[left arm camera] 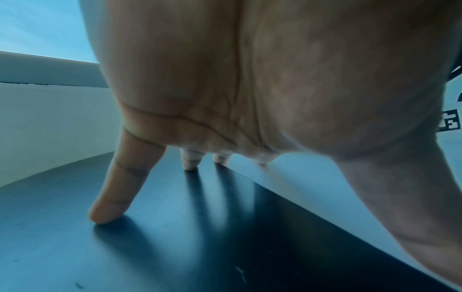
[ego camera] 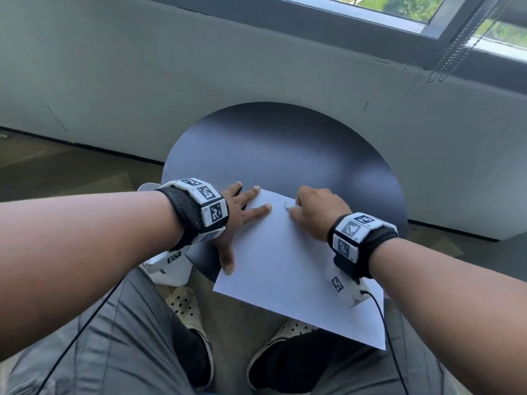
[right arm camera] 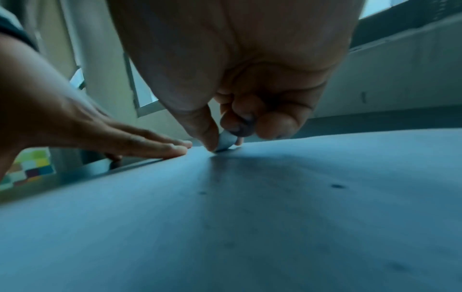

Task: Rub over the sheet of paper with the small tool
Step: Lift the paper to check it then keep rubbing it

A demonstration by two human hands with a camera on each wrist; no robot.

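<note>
A white sheet of paper lies tilted on the round dark table, its near part hanging over the table's front edge. My left hand lies flat with straight, spread fingers on the sheet's left edge and the table beside it. My right hand pinches a small white tool between thumb and fingers, its tip touching the paper near the far corner. In the head view the small tool shows only as a pale bit left of the knuckles. A faint mark sits beside it.
A grey wall stands right behind the table, with a window and hanging bead chains at the upper right. A white object sits under my left wrist. My knees and shoes are below the table's front edge.
</note>
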